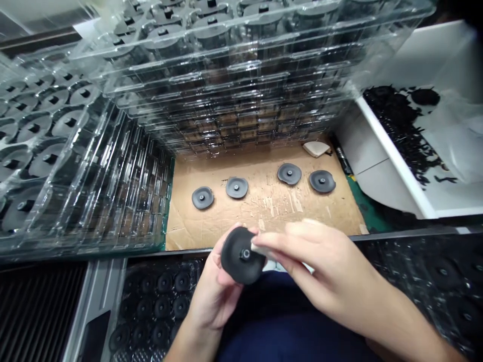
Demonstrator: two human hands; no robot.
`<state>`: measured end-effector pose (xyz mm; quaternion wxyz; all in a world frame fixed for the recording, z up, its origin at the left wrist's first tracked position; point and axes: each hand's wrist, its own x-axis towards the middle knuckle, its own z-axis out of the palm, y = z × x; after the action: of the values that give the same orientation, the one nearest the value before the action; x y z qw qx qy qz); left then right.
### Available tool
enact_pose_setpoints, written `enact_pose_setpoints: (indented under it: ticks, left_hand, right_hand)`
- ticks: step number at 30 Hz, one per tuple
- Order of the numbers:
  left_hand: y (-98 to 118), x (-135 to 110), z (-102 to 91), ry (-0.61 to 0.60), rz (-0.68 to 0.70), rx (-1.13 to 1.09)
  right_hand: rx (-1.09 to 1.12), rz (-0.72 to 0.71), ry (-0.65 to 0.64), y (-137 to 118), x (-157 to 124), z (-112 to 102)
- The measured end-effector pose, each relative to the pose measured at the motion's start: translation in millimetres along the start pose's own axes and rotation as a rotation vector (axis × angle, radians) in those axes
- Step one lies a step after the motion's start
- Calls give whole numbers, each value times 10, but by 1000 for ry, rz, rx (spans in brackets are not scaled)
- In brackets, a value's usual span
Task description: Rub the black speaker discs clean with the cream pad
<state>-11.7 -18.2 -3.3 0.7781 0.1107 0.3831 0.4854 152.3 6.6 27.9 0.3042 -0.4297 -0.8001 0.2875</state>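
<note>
My left hand (211,296) is closed around the edge of a black rubber disc (234,265) with a small raised hub at its middle. The disc is tilted up towards the camera, above the front edge of the bench. Between the thumb and fingers of my right hand (324,256) is a small white folded pad (260,248), pressed against the disc's face beside the hub. Part of the pad is hidden by the fingers. Beyond my hands, several similar discs lie apart on a cardboard sheet (260,216), among them a left one (203,198) and a right one (322,181).
Tall stacks of clear plastic trays (234,75) holding black discs wall off the back and left. At the right stands a white bin (392,156) with black scraps inside. A white folded piece (316,148) and a dark marker (341,157) lie at the cardboard's back right.
</note>
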Motion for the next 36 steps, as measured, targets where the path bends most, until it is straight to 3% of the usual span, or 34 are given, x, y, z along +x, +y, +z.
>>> enact_pose_setpoints:
  ticks: [4, 6, 10, 13, 16, 20, 23, 25, 28, 31, 34, 36]
  left_hand:
    - [3, 31, 58, 43, 85, 41]
    - [7, 38, 71, 35, 94, 14]
    - [3, 21, 88, 12, 83, -59]
    - [6, -3, 127, 33, 112, -86]
    - [33, -23, 151, 45, 90, -92]
    - [64, -31, 133, 84, 39, -67]
    - [46, -23, 125, 81, 29, -61]
    - [14, -17, 123, 71, 35, -63]
    - [-32, -18, 91, 74, 27, -45]
    - [-42, -24, 14, 82, 28, -19]
    - [-34, -24, -32, 86, 36, -16]
    - [-38, -24, -19, 72, -5, -7]
  right_hand:
    - [-81, -62, 287, -106, -59, 102]
    - [-47, -32, 255, -168, -126, 123]
    - [426, 223, 82, -57, -231, 86]
    - [709, 488, 238, 178, -271, 143]
    - [759, 667, 379, 373, -335, 283]
    - [710, 718, 341, 474, -420, 369]
    - [651, 689, 365, 379, -379, 265]
    - [501, 579, 402, 217, -283, 158]
    - [213, 200, 383, -78, -95, 63]
    - [124, -115, 193, -258, 49, 74]
    - [186, -87, -51, -288, 134, 122]
    - [131, -53, 13, -281, 179, 159]
